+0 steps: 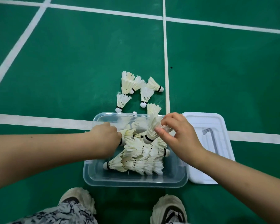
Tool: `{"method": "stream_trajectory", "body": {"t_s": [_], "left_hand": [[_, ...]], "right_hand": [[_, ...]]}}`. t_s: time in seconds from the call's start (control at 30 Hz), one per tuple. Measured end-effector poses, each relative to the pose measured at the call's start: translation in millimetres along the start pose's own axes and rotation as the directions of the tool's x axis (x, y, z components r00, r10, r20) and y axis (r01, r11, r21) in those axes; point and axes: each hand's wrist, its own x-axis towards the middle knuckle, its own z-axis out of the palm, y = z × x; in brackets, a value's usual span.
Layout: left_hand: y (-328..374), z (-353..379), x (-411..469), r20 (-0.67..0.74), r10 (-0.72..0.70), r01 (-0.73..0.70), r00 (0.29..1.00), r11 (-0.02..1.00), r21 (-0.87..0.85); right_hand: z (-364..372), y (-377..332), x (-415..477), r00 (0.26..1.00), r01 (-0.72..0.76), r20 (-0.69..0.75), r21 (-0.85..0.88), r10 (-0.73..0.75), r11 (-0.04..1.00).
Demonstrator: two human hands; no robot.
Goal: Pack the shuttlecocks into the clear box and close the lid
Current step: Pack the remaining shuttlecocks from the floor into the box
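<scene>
Risk: feathers bending if we are pressing the pile (pixel 141 159) | right hand (pixel 179 136) is pinching a shuttlecock (pixel 149 135) above box (pixel 136 183) | left hand (pixel 105 136) is digging among packed ones, grip we cannot tell | loose shuttlecocks (pixel 127 84) are lying beyond box

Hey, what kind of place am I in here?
Most likely a badminton court: a green sports floor marked with white boundary lines, and feather shuttlecocks lying loose on it behind a clear box.
</scene>
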Motion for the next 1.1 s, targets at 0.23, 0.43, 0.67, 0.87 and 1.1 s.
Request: {"method": "stream_trajectory", "body": {"t_s": [0.23, 0.43, 0.67, 0.87, 1.1], "left_hand": [[-3.4, 0.5, 31.5, 0.164, 0.093, -0.096, 0.982, 0.995, 0.013], [-4.0, 7.6, 38.1, 0.069, 0.098, -0.067, 0.993, 0.929, -0.364], [2.8, 19.3, 43.3, -0.007, 0.138, -0.114, 0.990, 0.790, -0.602], [7.1, 26.4, 42.0, -0.038, 0.202, -0.190, 0.979, 0.819, -0.542], [14.0, 33.8, 34.8, -0.089, 0.183, -0.203, 0.979, 0.852, -0.483]], "right_hand": [[1.9, 4.1, -1.7, 1.000, 0.011, 0.016, 0.012, -0.012, 1.000], [6.7, 5.0, -1.1, 0.997, -0.012, 0.071, 0.018, 0.011, 1.000], [9.6, 2.0, -0.8, 0.993, -0.022, 0.114, 0.043, 0.017, 0.999], [13.1, 0.7, -4.6, 0.987, -0.052, 0.155, 0.040, 0.046, 0.998], [15.4, -6.0, -4.9, 0.981, -0.156, 0.132, 0.086, 0.144, 0.984]]}}
